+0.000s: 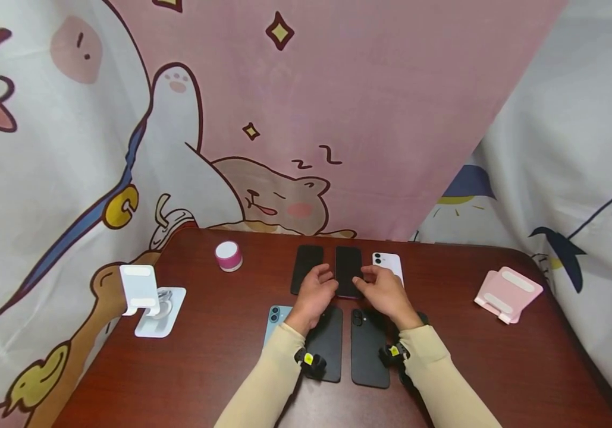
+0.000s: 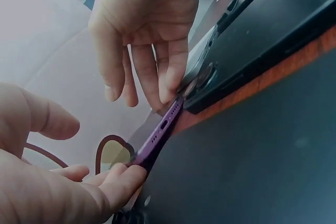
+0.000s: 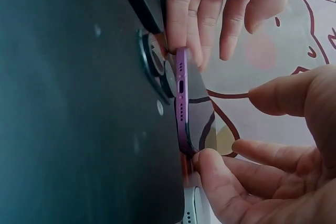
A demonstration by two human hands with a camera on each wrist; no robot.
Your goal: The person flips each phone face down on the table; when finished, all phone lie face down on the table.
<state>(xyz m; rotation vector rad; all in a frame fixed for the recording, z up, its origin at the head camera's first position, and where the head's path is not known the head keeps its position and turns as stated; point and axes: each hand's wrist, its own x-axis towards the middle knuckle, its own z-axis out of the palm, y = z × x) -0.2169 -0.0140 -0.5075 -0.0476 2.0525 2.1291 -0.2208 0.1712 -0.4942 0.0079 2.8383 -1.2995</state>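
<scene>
A purple-edged phone lies with its dark, glossy screen up, in the middle of the back row. My left hand touches its left side with the fingertips. At its right side are the fingertips of my right hand. Both thumbs stand off the phone, and the fingers are loosely bent. In the right wrist view the purple edge shows a charging port. Left of this phone lies a dark phone; to its right, a pale phone lies camera side up, partly behind my right hand.
Nearer me lie a blue phone and two black phones, partly under my wrists. A white phone stand is at left, a pink stand at right. A pink-and-white jar stands at the back left.
</scene>
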